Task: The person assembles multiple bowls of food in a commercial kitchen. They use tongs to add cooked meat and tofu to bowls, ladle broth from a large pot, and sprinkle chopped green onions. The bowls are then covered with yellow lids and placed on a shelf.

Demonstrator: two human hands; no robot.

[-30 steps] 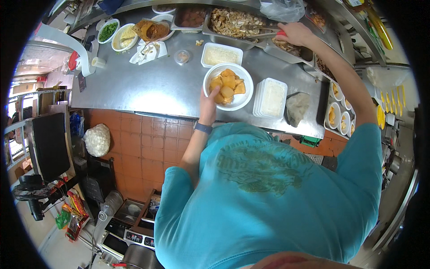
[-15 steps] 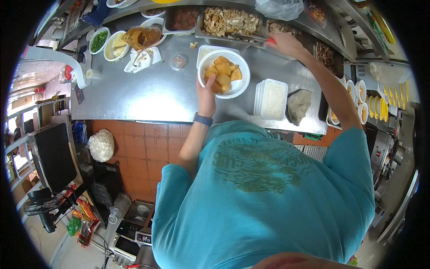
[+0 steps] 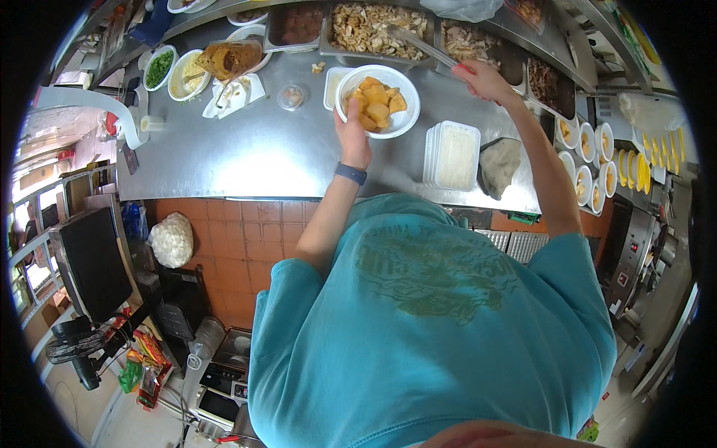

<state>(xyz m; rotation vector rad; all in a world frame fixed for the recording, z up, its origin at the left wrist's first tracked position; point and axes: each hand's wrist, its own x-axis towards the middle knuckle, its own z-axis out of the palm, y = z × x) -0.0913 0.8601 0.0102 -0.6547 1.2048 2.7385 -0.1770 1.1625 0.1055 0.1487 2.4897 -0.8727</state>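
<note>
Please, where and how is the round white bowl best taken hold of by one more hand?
Probably by the lower right rim of the round white bowl, coming from the right, thumb above and fingers below. The rim there is free and the inner wall bare, while the left hand holds the lower left edge, thumb over the rim near the yellow-orange pieces.

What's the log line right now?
left hand: holds white bowl of yellowish chunks | right hand: holds red-handled utensil, far end over metal tray
</note>
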